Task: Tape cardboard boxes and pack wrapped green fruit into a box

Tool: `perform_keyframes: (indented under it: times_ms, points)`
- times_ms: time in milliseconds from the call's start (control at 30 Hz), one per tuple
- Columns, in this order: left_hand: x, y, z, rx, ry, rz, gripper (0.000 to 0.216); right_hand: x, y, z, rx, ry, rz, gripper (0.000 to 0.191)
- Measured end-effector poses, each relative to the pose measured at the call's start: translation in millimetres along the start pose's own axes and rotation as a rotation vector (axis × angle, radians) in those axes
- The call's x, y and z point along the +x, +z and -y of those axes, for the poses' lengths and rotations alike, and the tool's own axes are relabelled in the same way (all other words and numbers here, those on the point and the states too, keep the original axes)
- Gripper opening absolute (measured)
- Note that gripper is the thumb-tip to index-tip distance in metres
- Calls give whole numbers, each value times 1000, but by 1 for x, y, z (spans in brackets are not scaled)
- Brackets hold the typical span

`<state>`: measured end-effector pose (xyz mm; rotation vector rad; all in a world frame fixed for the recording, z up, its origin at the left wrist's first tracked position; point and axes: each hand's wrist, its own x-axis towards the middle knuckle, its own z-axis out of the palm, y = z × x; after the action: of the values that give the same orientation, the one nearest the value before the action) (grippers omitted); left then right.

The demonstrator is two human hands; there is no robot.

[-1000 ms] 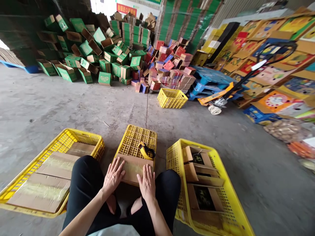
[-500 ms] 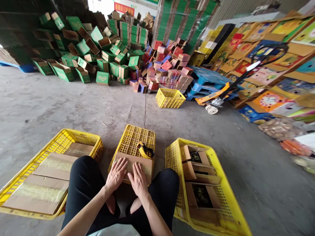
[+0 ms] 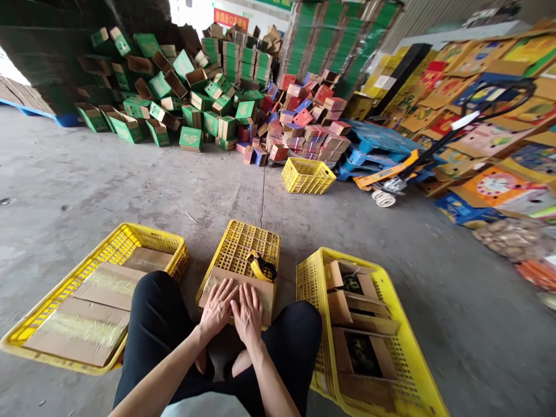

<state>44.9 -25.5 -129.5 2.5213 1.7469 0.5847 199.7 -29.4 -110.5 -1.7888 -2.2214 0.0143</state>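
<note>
I sit on the floor with a brown cardboard box [image 3: 260, 292] lying on an upturned yellow crate [image 3: 243, 249] between my knees. My left hand [image 3: 219, 307] and my right hand [image 3: 247, 310] lie flat, side by side, on top of the box, fingers stretched out and nearly touching. Shiny tape covers part of the box top. A yellow tape dispenser [image 3: 262, 268] rests on the crate just beyond the box, to the right of my hands.
A yellow crate [image 3: 56, 295] at my left holds sealed cardboard boxes [image 3: 87, 318]. A yellow crate [image 3: 395, 324] at my right holds open boxes [image 3: 351, 307]. Farther off are heaps of green boxes [image 3: 174, 98], red boxes [image 3: 304, 121], another yellow crate [image 3: 307, 175] and a pallet jack [image 3: 391, 179].
My two hands have slid together from the box's outer edges to its middle. The view has shifted slightly.
</note>
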Motion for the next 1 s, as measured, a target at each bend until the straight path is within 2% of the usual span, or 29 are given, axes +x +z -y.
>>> perform_keyframes:
  times_ms: [167, 367, 633, 833, 1000]
  points:
    - [-1, -9, 16, -14, 33, 0, 53, -6, -6, -22, -24, -82, 90, 61]
    - [-18, -14, 36, 11, -120, -69, 58, -21, -8, -42, -99, -63, 53, 67]
    - [-10, -16, 29, 25, -142, -78, 61, -14, -9, -41, -95, -103, 27, 67]
    - [-21, -13, 19, -1, -72, -66, 62, -30, 1, -29, -148, 44, -56, 74]
    - [-21, -10, 14, 13, -46, -62, 63, -30, 2, -34, -131, 23, -14, 75]
